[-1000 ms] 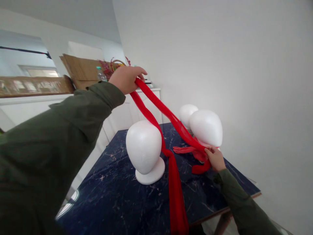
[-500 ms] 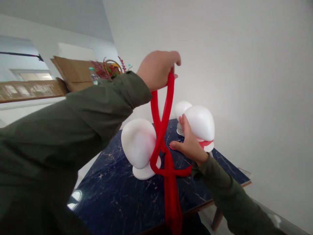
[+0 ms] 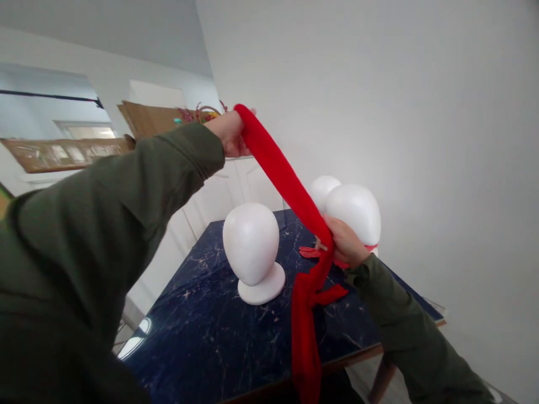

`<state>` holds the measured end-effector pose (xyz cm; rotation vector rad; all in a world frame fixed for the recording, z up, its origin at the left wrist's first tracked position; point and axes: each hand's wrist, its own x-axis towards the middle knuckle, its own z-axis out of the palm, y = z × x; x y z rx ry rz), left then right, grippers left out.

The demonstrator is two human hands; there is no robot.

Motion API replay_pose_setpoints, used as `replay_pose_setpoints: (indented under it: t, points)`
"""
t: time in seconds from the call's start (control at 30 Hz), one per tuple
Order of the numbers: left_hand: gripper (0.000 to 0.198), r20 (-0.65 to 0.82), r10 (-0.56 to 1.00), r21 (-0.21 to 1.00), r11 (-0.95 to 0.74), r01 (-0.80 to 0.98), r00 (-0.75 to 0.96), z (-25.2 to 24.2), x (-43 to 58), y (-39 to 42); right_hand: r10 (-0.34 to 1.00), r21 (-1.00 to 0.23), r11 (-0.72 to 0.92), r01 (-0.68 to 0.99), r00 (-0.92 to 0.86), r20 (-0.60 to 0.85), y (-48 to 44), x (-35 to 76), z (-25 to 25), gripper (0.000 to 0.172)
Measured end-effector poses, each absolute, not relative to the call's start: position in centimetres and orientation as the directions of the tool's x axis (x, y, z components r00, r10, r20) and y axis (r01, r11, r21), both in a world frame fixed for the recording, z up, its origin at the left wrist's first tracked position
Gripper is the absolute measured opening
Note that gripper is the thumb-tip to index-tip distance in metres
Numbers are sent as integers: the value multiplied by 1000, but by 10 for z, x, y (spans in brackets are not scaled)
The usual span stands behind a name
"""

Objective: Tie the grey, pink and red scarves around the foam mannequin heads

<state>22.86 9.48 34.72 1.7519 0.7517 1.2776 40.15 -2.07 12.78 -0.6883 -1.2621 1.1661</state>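
L hand [image 3: 229, 134] closed on doubled red scarf [image 3: 280, 171] up high; R hand [image 3: 344, 242] gripping it low, just in front of foam head [image 3: 352, 216], fingers partly hidden. Scarf held taut btw hands, long axis diag from upper L to lower R; tail drops from R hand over table [image 3: 202, 314] toward near edge.

bright flat light, warped edges, small glare on tabletop [image 3: 133, 338]
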Motion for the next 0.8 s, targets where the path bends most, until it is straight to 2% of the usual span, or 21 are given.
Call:
replay_pose_setpoints:
  t: [0.03,0.07,0.13,0.2,0.23,0.3,0.37,0.4,0.43,0.5,0.53,0.6,0.63,0.7,0.8]
  points:
    - [28,405,854,902,-431,8,327,344,227,100,932,-917,293,-271,-132,337,-22,404,129,36]
    - [32,400,849,893,-446,62,345,341,227,103,928,-926,277,-257,-177,327,-23,406,131,39]
    - [28,478,809,814,-554,173,341,337,226,102,901,-938,281,-206,-280,331,-24,406,139,49]
    - [24,603,730,680,-681,270,322,337,227,96,867,-929,363,-73,-338,366,-22,403,147,55]
    - [24,687,653,569,-757,323,320,338,228,90,852,-901,432,37,-343,395,-21,400,150,58]
    - [34,825,430,246,-858,451,368,343,231,77,821,-775,561,290,-319,474,-19,392,154,64]
    - [45,842,184,-167,-805,570,507,348,237,62,794,-632,603,487,-293,532,-16,381,153,64]
    - [47,809,104,-329,-736,592,579,349,240,54,794,-593,594,545,-274,544,-15,375,151,57]
    - [46,767,58,-442,-674,591,639,351,243,47,802,-587,573,572,-243,546,-14,370,149,48]
    - [39,651,-19,-631,-568,528,759,353,246,36,839,-678,521,518,-165,518,-14,364,145,38]
    - [41,585,-46,-705,-522,480,810,355,246,33,869,-764,486,424,-145,472,-14,363,143,38]
    - [50,478,-57,-787,-471,398,877,358,242,32,923,-921,362,142,-193,333,-16,368,139,41]
    - [53,457,-51,-798,-465,384,888,361,238,33,931,-959,285,-3,-237,277,-18,373,136,40]
    - [56,459,-43,-795,-465,388,888,369,228,38,928,-960,167,-223,-293,229,-21,385,126,34]
    - [56,465,-65,-804,-448,391,883,382,211,51,899,-916,102,-388,-358,252,-27,404,107,31]
